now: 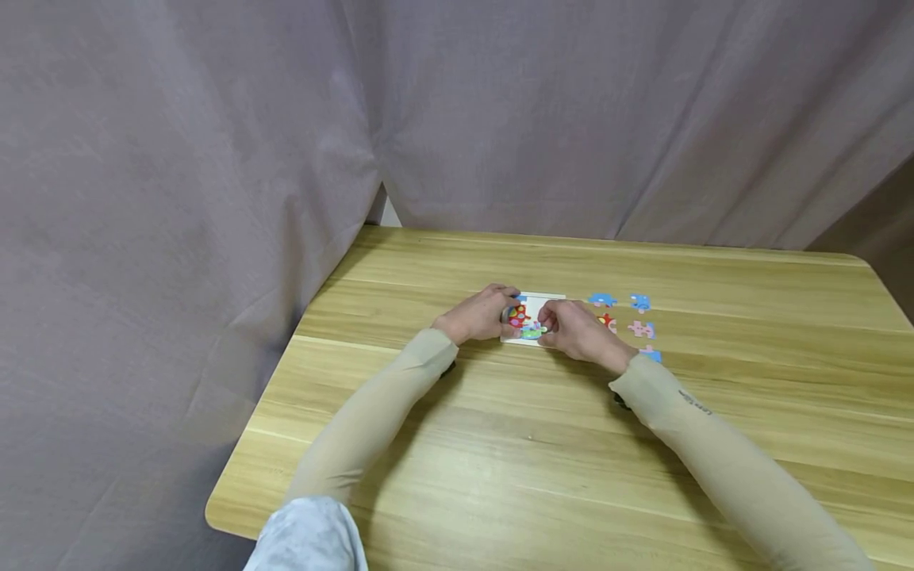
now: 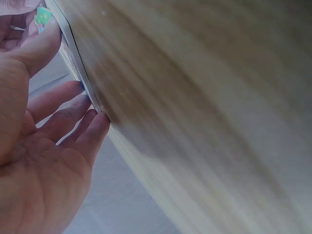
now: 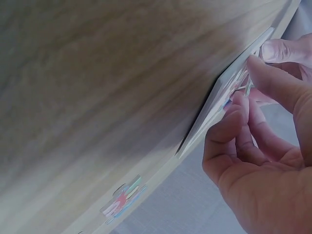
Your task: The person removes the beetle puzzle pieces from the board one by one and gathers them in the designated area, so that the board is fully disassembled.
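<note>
A white puzzle tray (image 1: 544, 295) lies on the table between both hands, with red and blue puzzle pieces (image 1: 518, 316) along its left side. My left hand (image 1: 482, 314) holds the tray by its left part, thumb near the front edge and fingers spread toward the back corner. In the left wrist view, fingertips touch the tray's edge (image 2: 78, 56). My right hand (image 1: 578, 329) pinches a green puzzle piece (image 1: 531, 333) between thumb and fingers, low over the tray's front part. Seen from the right wrist, that piece (image 3: 248, 87) appears edge-on, mostly hidden by fingers.
Right of the tray lie several loose pieces: two blue ones (image 1: 602, 300) at the back, a red one (image 1: 608, 322) partly behind my right hand, a pink one (image 1: 642, 329), and a pink-and-blue one (image 1: 650, 354) near my right sleeve. Grey curtains (image 1: 500, 119) hang behind the wooden table (image 1: 500, 444).
</note>
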The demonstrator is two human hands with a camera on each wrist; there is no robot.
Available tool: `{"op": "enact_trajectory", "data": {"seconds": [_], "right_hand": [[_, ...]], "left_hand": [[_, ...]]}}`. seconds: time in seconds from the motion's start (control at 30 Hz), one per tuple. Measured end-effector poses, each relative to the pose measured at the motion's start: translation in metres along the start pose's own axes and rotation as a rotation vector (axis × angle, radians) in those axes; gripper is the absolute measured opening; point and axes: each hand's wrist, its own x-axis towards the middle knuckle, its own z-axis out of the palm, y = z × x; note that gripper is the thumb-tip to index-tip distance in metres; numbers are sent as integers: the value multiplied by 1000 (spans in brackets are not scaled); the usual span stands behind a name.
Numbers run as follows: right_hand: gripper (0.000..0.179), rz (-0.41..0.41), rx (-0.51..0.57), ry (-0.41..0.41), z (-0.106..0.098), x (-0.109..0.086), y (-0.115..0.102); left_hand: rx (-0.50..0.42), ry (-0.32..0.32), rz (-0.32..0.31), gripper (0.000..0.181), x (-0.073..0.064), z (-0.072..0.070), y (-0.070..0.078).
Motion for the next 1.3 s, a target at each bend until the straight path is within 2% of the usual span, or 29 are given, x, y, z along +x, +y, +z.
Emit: {"op": "enact_trajectory", "data": {"seconds": [0.3,0.5,0.77,1.3], "right_hand": [[27,-41,-27,61,1,-3,1],[25,-16,-21,62,3,-4,2],[23,-19,-1,96,4,-6,5],[17,-16,15,130,-1,-18,20]], "left_hand": [[-11,-4,-8,67,1,1,3],[-31,-17,-22,68,1,0,3],[-19,-8,-11,84,3,1,2],[-19,5,8,83,6,2,-10]]}}
